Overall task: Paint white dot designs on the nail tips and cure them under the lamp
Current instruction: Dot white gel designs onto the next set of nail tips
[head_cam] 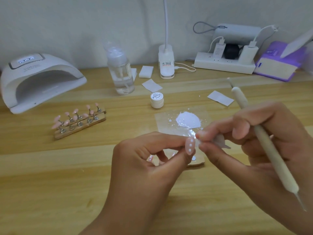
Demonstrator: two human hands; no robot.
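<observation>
My left hand [145,160] pinches a pink nail tip [190,145] that carries three white dots in a row. My right hand [254,141] holds a long cream dotting tool [265,143] slanted across its fingers, while thumb and forefinger touch a small whitish piece [220,139] right beside the nail tip. Just beyond the hands lies a clear palette sheet [162,122] with a blob of white paint [188,119]. A small wooden stand [196,161] shows under my left fingers. The white curing lamp [39,78] sits at the far left, its opening facing me.
Two wooden racks with several pink nail tips [79,121] sit left of centre. A white paint jar [157,100], a clear pump bottle [121,70], a desk lamp base [166,65], paper wipes [220,97], a power strip [223,64] and a purple box [279,63] line the back.
</observation>
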